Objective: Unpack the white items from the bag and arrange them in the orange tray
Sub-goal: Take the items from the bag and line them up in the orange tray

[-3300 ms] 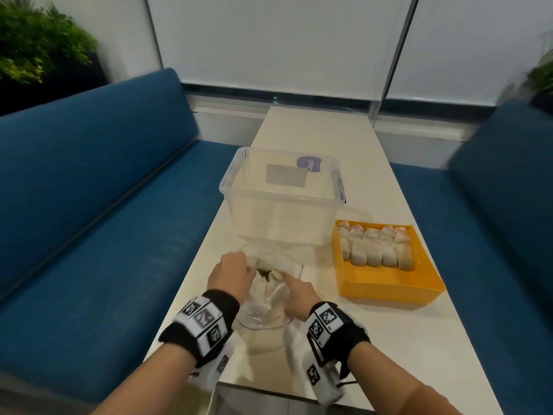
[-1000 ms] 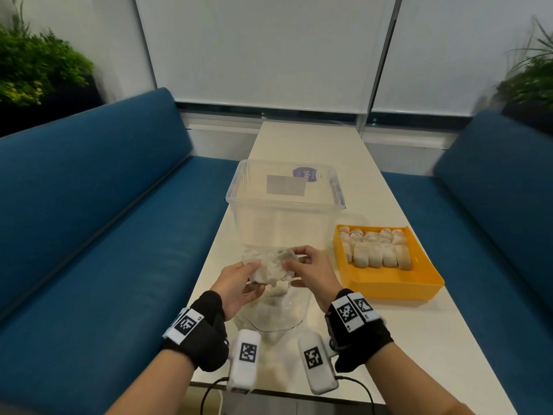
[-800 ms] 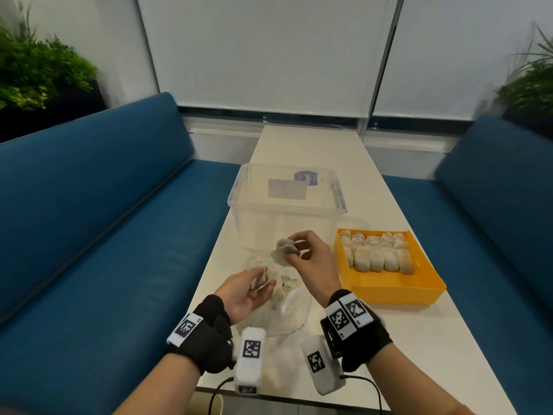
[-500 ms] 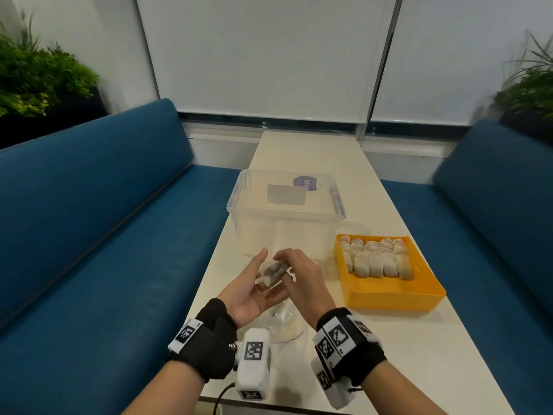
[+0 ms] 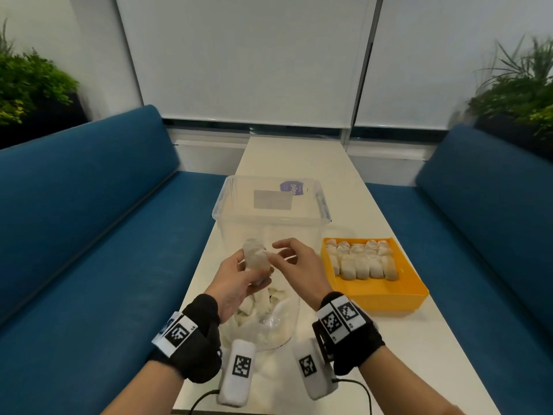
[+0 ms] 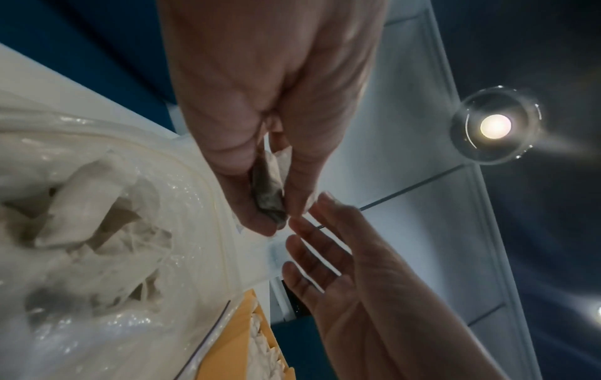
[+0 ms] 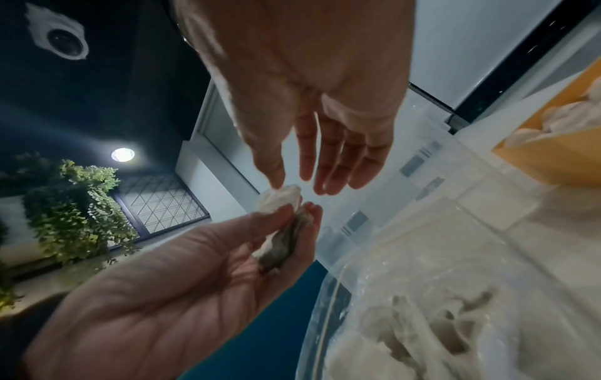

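Note:
In the head view my left hand (image 5: 244, 269) holds one crumpled white item (image 5: 254, 259) upright above the clear bag (image 5: 263, 322), which lies on the table with more white items inside. The left wrist view shows the thumb and fingers of my left hand (image 6: 278, 216) pinching the white item (image 6: 265, 185). My right hand (image 5: 278, 251) hovers beside it with its fingers straight and spread. In the right wrist view the right hand (image 7: 299, 185) touches the top of the white item (image 7: 279, 199) with only its thumb tip. The orange tray (image 5: 386, 298) on the right holds rows of white items (image 5: 362, 262).
A clear plastic box (image 5: 269, 223) stands on the white table (image 5: 344, 354) just behind the hands and left of the tray. Blue sofas run along the left (image 5: 89, 235) and right (image 5: 478, 235) sides of the table. Potted plants stand in the far corners.
Both hands left the bag and rose with one white item. My right hand passed it to the left hand, which now holds it upright while the right fingers have loosened.

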### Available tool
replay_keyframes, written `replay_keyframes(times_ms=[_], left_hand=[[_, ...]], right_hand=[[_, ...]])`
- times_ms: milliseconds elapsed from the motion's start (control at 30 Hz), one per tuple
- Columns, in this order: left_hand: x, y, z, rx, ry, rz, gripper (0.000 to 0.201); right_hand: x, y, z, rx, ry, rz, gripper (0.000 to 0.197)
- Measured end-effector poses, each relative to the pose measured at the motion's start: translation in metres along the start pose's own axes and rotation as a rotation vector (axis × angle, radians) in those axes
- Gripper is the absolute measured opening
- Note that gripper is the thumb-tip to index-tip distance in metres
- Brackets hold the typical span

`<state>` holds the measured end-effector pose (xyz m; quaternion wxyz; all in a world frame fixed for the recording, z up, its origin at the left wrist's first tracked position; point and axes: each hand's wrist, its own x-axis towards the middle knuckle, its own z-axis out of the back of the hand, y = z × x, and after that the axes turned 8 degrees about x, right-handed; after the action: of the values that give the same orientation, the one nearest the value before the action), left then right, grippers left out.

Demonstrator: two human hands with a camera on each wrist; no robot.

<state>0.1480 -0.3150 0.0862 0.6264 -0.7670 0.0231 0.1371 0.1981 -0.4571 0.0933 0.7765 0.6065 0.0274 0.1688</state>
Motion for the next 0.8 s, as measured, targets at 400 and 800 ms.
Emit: replay_keyframes(times_ms=[400, 800], left_hand=[[0.003, -0.004, -0.005, -0.139, 0.066, 0.045, 0.032], [0.025, -0.002, -0.059, -0.032, 0.013, -0.013, 0.029]], right_hand=[[0.027, 0.019, 0.040, -0.078, 0.084, 0.022, 0.009], [0.051, 0.023, 0.116, -0.216, 0.252, 0.040, 0.015]])
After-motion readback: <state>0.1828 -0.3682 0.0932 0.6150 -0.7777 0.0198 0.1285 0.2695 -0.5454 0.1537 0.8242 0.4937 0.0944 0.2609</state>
